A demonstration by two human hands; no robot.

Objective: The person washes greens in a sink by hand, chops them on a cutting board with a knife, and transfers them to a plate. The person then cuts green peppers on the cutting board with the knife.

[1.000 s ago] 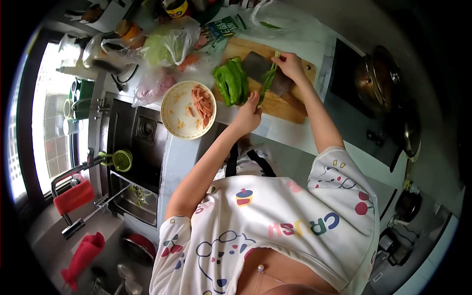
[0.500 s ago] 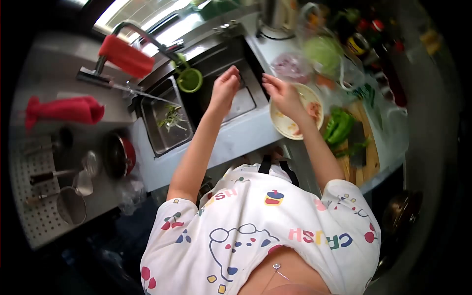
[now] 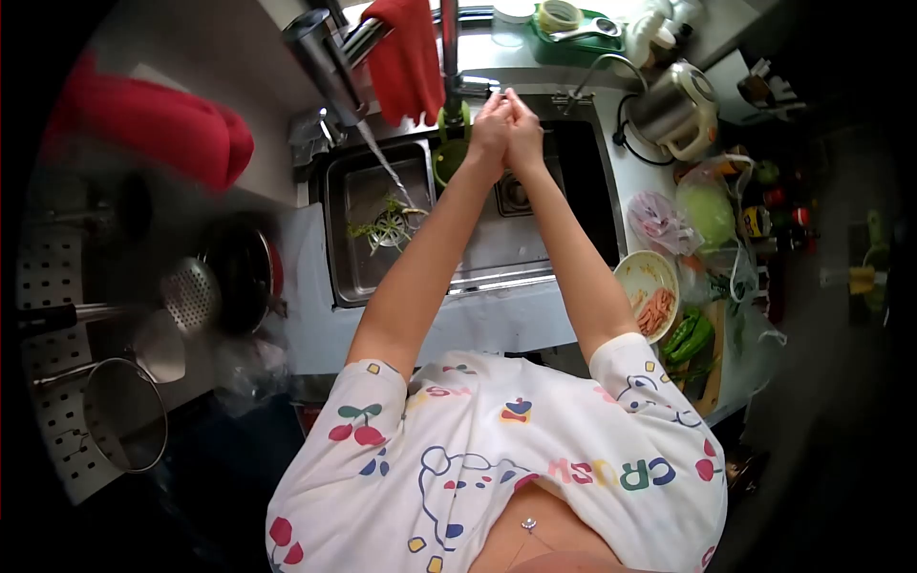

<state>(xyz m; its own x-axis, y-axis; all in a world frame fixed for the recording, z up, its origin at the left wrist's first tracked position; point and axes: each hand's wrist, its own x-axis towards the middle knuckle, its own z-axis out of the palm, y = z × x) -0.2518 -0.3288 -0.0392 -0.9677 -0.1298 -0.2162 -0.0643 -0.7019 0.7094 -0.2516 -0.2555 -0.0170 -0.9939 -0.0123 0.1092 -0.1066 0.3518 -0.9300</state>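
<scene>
Above the right basin of the steel sink (image 3: 339, 282), my left hand (image 3: 489, 132) and my right hand (image 3: 523, 138) are pressed together. Their fingers are closed, and nothing shows in them; the palms are hidden. The fingertips are close to a metal fitting (image 3: 475, 86) at the sink's back; whether they touch it I cannot tell. Just left of my left hand is a green strainer cup (image 3: 449, 162), partly covered by my wrist. Water (image 3: 385, 162) runs from a chrome spout (image 3: 330, 67) into the left basin, where green vegetable scraps (image 3: 382, 224) lie around the drain.
A red cloth (image 3: 406, 62) hangs behind the sink. On the right are an electric kettle (image 3: 676, 110), bagged produce (image 3: 707, 215), a bowl with sliced meat (image 3: 654, 310) and green peppers (image 3: 690, 336). Pans and a skimmer (image 3: 189, 296) hang on the left.
My hands, apart before, have come together and moved forward toward the back of the sink. The view has shifted forward, bringing the kettle and back ledge more into sight.
</scene>
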